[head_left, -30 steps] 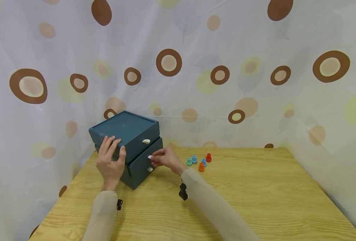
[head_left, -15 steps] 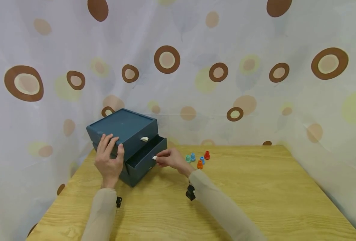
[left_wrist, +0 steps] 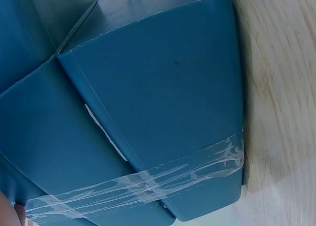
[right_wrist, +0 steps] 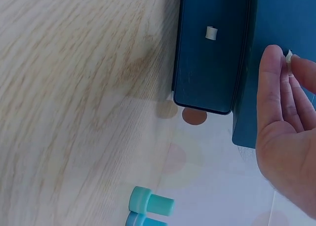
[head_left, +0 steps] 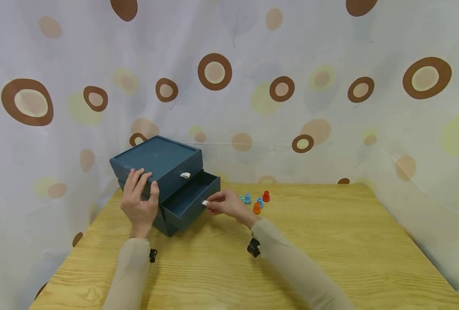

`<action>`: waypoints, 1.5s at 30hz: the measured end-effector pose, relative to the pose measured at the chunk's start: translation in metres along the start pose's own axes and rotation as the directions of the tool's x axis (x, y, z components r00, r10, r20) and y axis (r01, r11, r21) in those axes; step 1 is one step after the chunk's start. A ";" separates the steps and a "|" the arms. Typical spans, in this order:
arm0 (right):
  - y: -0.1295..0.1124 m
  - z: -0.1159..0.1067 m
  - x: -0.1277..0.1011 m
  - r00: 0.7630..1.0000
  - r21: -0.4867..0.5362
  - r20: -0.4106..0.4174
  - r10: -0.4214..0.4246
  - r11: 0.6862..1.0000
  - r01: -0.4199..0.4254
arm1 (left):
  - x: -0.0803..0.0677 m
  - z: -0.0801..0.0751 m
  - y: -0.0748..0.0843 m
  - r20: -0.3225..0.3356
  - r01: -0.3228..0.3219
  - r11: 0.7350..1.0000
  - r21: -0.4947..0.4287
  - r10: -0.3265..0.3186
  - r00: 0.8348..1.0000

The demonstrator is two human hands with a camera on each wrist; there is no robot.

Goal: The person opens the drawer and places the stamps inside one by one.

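A dark blue box of stacked drawers [head_left: 157, 157] stands at the table's left. Its middle drawer [head_left: 192, 211] is pulled partway out, and the part of its inside that shows is bare. My right hand [head_left: 229, 204] pinches that drawer's white pull tab [right_wrist: 289, 58] between thumb and fingers. My left hand [head_left: 139, 204] rests on the box's upper left side, fingers straight over the top edge and thumb spread toward the front. Another white tab [head_left: 185, 175] sits on the top drawer, and the bottom drawer carries its own tab [right_wrist: 211, 33] in the right wrist view.
Several small stepped pieces stand right of the box: red [head_left: 266, 196], orange [head_left: 257, 208], blue [head_left: 248, 198] and teal [right_wrist: 160, 205]. Clear tape [left_wrist: 133, 186] runs across the box's side. A patterned curtain [head_left: 330, 43] hangs behind the wooden table [head_left: 330, 249].
My right hand has drawn the middle drawer out from nearly closed, moving to the right with the tab. My left hand has stayed on the box.
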State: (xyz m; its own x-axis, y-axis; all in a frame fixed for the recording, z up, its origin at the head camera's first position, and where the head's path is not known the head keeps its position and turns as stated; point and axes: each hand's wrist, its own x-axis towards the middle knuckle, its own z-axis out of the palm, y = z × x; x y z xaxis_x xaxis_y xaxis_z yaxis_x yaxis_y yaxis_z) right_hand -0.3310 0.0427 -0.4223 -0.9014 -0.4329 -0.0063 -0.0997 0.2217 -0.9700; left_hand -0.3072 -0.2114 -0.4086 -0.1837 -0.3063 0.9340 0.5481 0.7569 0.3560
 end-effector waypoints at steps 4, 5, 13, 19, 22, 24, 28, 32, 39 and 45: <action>0.000 -0.003 -0.001 1.000 0.008 0.010 -0.002 1.000 0.002 | 0.001 0.001 -0.001 -0.004 0.004 1.000 -0.008 -0.004 1.000; -0.001 -0.003 -0.001 1.000 0.009 0.013 -0.001 1.000 0.001 | 0.001 0.001 -0.001 -0.004 0.002 1.000 -0.008 -0.002 1.000; 0.000 -0.008 -0.008 1.000 0.007 0.026 0.003 1.000 -0.003 | 0.001 0.001 -0.002 0.008 -0.012 1.000 0.014 0.012 1.000; 0.001 -0.009 -0.013 1.000 0.010 0.020 0.007 1.000 -0.007 | -0.001 0.001 -0.002 0.006 -0.001 1.000 0.012 0.001 1.000; 0.002 -0.010 -0.015 1.000 0.015 0.023 0.003 1.000 -0.004 | -0.002 0.001 -0.002 -0.001 0.002 1.000 0.015 -0.002 1.000; 0.003 -0.011 -0.016 1.000 0.016 0.029 -0.004 1.000 0.003 | -0.002 0.000 -0.002 -0.004 0.003 1.000 0.019 -0.003 1.000; 0.003 -0.014 -0.019 0.999 0.024 0.040 -0.016 1.000 0.015 | -0.001 0.000 -0.001 -0.011 -0.001 1.000 0.014 0.001 1.000; 0.001 -0.017 -0.023 0.999 0.033 0.042 -0.022 0.999 0.020 | 0.001 0.002 -0.001 -0.001 -0.006 1.000 0.012 0.006 1.000; 0.001 -0.021 -0.026 0.999 0.019 0.043 -0.015 1.000 0.014 | 0.002 0.002 0.000 0.008 -0.002 1.000 0.027 0.002 1.000; 0.003 -0.025 -0.032 0.997 0.014 0.069 -0.019 1.000 0.018 | 0.000 0.002 -0.001 0.006 -0.004 0.999 0.035 0.004 1.000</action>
State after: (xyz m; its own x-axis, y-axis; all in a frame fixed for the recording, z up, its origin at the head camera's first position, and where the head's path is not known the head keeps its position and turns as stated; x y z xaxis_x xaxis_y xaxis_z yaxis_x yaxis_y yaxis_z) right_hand -0.3134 0.0791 -0.4191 -0.8681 -0.4963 -0.0042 -0.1102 0.2011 -0.9734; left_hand -0.3091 -0.2110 -0.4091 -0.1862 -0.2999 0.9356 0.5201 0.7778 0.3528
